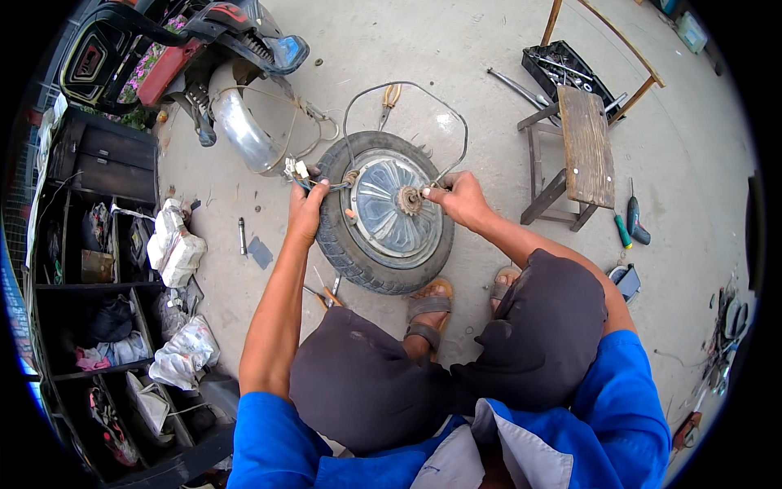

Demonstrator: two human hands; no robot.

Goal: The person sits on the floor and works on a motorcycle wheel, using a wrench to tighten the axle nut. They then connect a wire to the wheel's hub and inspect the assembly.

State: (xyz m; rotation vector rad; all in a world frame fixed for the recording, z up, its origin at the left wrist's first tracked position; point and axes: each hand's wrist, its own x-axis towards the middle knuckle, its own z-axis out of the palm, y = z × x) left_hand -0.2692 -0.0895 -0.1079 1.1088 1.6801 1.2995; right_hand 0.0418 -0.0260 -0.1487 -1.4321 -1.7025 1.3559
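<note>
A wheel with a hub motor (pixel 379 213) lies flat on the ground before me, its tyre round a grey ribbed metal cover with a toothed axle end (pixel 410 200) in the middle. My left hand (pixel 307 210) is closed round the bundled wires (pixel 336 187) at the tyre's left edge; white connectors (pixel 296 169) stick out beyond its fingers. A dark cable (pixel 467 134) arches from there over the wheel's far side to the axle. Beside the axle, my right hand (pixel 458 200) pinches this cable's near end, partly hidden by the fingers.
Orange-handled pliers (pixel 391 98) lie beyond the wheel. At the upper left stands a scooter's rear end (pixel 244 114) with a silver mudguard. Black shelving (pixel 98 285) lines the left. To the right are a wooden stool (pixel 588 147), a tool crate (pixel 570 69) and a drill (pixel 638 220).
</note>
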